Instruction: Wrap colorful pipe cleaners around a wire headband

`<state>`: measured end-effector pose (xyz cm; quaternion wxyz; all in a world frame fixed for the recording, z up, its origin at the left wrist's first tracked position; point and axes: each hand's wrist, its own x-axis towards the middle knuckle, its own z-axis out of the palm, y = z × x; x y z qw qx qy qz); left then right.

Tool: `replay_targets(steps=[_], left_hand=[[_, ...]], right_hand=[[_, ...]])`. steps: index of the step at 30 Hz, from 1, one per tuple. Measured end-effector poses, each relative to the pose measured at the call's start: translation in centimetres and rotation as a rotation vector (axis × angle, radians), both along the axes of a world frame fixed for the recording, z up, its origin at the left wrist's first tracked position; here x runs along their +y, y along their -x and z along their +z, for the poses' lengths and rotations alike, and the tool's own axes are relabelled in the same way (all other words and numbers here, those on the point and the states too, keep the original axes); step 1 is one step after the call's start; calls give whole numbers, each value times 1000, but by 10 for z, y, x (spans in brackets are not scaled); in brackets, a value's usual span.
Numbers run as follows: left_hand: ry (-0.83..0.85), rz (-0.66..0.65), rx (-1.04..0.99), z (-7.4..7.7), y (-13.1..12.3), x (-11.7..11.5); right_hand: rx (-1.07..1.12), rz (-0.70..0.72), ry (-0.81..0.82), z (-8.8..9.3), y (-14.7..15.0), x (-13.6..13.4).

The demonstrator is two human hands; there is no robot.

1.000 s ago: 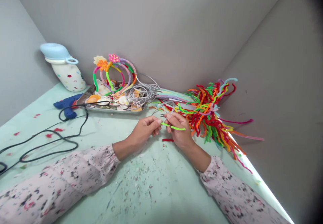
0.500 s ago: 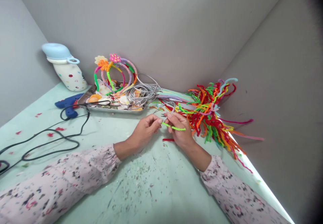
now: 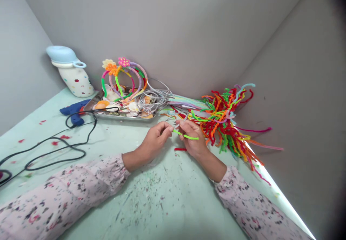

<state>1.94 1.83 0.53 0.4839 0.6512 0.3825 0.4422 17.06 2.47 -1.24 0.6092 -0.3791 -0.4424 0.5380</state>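
both hands meet in front of the person, near each other above the pale green bench (image 3: 146,211). the left hand (image 3: 156,137) has its thumb and forefinger pinched on one end of a lime-green fuzzy strip (image 3: 191,138). the right hand (image 3: 196,147) has its fingers curled around the same strip, which runs across them and ends loose over the palm. a small dark tip pokes out between the two hands; what it belongs to, i cannot tell.

a short red piece (image 3: 180,149) lies on the bench just beside the right hand. beyond the hands, to the right, a big tangled bundle of coloured fuzzy strips (image 3: 221,121) spreads toward the bench edge. a metal tray (image 3: 121,118) sits farther left, full of shell-like pieces (image 3: 133,106), with a coil of grey wire (image 3: 154,102) at its right end and flower-topped hoops (image 3: 111,68) standing in it. a blue glue gun (image 3: 74,110) lies at the tray's left side, near a looped black cord (image 3: 95,122). behind that, a white bottle (image 3: 76,81) with a light blue lid leans against the wall.
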Motion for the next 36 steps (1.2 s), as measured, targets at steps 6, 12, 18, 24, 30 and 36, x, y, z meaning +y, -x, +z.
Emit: replay_targets(steps=[6, 12, 18, 24, 30, 36], left_hand=[[7, -7, -45, -1, 1, 0], [29, -36, -120, -6, 2, 1], [13, -9, -49, -6, 2, 0], [-9, 0, -4, -4, 2, 1], [3, 3, -11, -1, 2, 0], [53, -46, -104, -2, 1, 0]], right_hand=[[2, 29, -11, 2, 0, -1], [-12, 23, -17, 1, 0, -1], [0, 22, -12, -1, -1, 0], [10, 25, -8, -1, 0, 0], [3, 34, 0, 1, 0, -1], [11, 27, 9, 1, 0, -1]])
